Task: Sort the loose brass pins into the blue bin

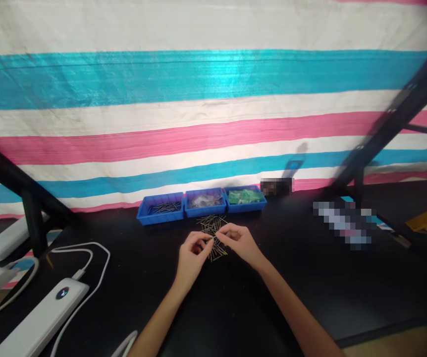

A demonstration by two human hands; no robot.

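A loose pile of thin, brass-coloured metal rods [218, 254], like screws or drill bits, lies on the black table. My left hand [193, 253] is at the pile's left side, thumb and forefinger pinched together. From the right, my right hand [241, 242] also pinches, its fingertips almost meeting those of my left. Whatever the fingertips hold is too small to make out. Just behind the pile stand three blue trays in a row: the left tray [160, 216] has dark thin rods, the middle tray [205, 210] clear plastic bags, the right tray [246, 204] green packets.
On the left of the table [139, 292] lie a white power bank [40, 317] and a white cable [105, 263]. Blurred-out items [343, 225] sit to the right. Black frame bars [380, 124] slant up at both sides before a striped sheet [198, 79].
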